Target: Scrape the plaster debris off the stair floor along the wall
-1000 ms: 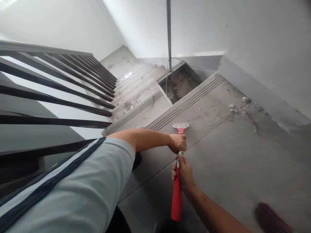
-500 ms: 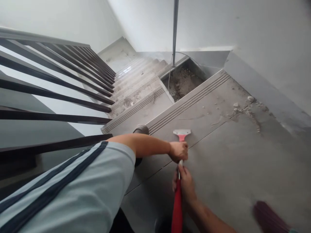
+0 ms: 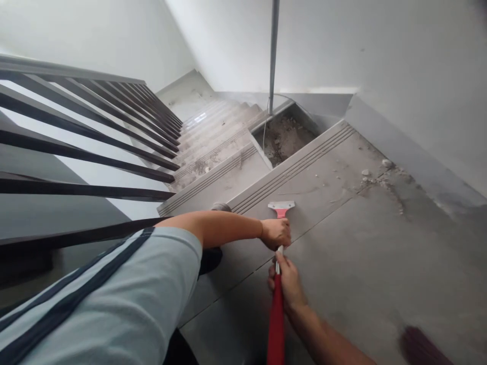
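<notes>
Head view: left hand (image 3: 276, 232) and right hand (image 3: 288, 282), fingers clenched around red scraper (image 3: 277, 314), no readable writing.

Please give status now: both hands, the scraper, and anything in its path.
Left hand and right hand both gripping scraper. Blade flat on grey floor tile, near stair nosing. Rubble off to the right by the wall.

Indoor stairwell of a building under finishing or post-construction cleanup. Grey tiled landing (image 3: 361, 263) with grooved step edges (image 3: 289, 170), flight of stairs (image 3: 216, 137) going down, dark metal railing (image 3: 87, 147) on the left, plain white walls (image 3: 399, 61). Cement dust and rubble crumbs (image 3: 376, 175) on the tiles, an unfinished dirt-filled recess (image 3: 283, 137) with a vertical pipe (image 3: 273, 50).
</notes>
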{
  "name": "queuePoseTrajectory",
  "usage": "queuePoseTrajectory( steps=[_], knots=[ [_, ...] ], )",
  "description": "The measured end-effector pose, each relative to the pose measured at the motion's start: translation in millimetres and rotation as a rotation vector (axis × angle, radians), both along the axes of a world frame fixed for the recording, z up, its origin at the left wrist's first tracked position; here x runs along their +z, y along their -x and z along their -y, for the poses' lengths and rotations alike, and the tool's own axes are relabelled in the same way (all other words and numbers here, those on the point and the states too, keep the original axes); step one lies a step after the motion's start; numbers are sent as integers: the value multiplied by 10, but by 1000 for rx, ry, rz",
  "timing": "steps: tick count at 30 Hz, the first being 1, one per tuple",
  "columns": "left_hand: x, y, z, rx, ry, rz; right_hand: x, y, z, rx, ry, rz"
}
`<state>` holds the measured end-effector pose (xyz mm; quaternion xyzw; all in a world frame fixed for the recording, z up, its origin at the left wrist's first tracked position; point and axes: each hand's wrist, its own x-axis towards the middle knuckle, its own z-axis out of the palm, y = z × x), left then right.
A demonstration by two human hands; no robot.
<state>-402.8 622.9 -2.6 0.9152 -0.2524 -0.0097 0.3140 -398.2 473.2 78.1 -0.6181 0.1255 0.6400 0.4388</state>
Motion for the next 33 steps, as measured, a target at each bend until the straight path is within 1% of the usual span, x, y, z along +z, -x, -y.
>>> queuePoseTrajectory(
  steps=[2, 3, 4, 6, 8, 10, 11, 12, 13, 14, 16, 18, 19, 20, 21, 23, 25, 26, 27, 28, 29, 31, 32, 33],
  knots=[
    [90, -201, -155, 62, -58, -8, -3, -320, -155, 46, -19, 39],
    [157, -255, -173, 90, -74, -5, 12, -462, -143, 85, -21, 57],
    [236, -282, -166, 112, -81, 3, 34, -584, -64, 141, -20, 75],
    [414, -276, -154, 126, -71, 19, 84, -755, 268, 302, -8, 109],
    [594, -246, -248, 126, -50, 17, 125, -813, 729, 459, 44, 109],
    [749, -248, -482, 188, -44, 0, 138, -765, 1139, 553, 104, 85],
    [812, -268, -633, 241, -49, -5, 130, -710, 1265, 569, 120, 77],
    [866, -302, -791, 298, -60, -5, 114, -643, 1317, 570, 129, 76],
    [912, -347, -941, 353, -75, 0, 92, -569, 1288, 564, 125, 81],
    [952, -399, -1074, 405, -91, 8, 68, -496, 1183, 558, 107, 87],
    [1019, -505, -1269, 493, -125, 20, 26, -376, 829, 537, 48, 104],
    [1077, -575, -1382, 536, -172, 13, 15, -317, 488, 518, -48, 112],
    [1105, -585, -1422, 526, -202, -3, 25, -309, 396, 504, -76, 113],
    [1130, -576, -1459, 496, -235, -27, 44, -309, 375, 489, -73, 113],
    [1151, -551, -1495, 456, -265, -58, 68, -314, 419, 475, -40, 103],
    [1173, -475, -1557, 410, -304, -129, 118, -316, 607, 447, 65, 90],
    [1168, -422, -1574, 458, -319, -193, 150, -294, 719, 428, 134, 101],
    [1162, -420, -1554, 497, -327, -222, 153, -278, 690, 432, 128, 117],
    [1160, -437, -1515, 521, -341, -256, 147, -264, 602, 442, 101, 142],
    [1169, -468, -1460, 512, -361, -292, 133, -259, 474, 453, 65, 169],
    [1194, -505, -1398, 463, -385, -328, 117, -266, 336, 466, 28, 185],
    [1297, -556, -1295, 292, -433, -386, 98, -321, 149, 488, -19, 203],
    [1370, -553, -1270, 211, -453, -406, 100, -362, 142, 494, -16, 205],
    [1450, -525, -1268, 164, -469, -426, 108, -404, 198, 502, -1, 204]
  ],
)
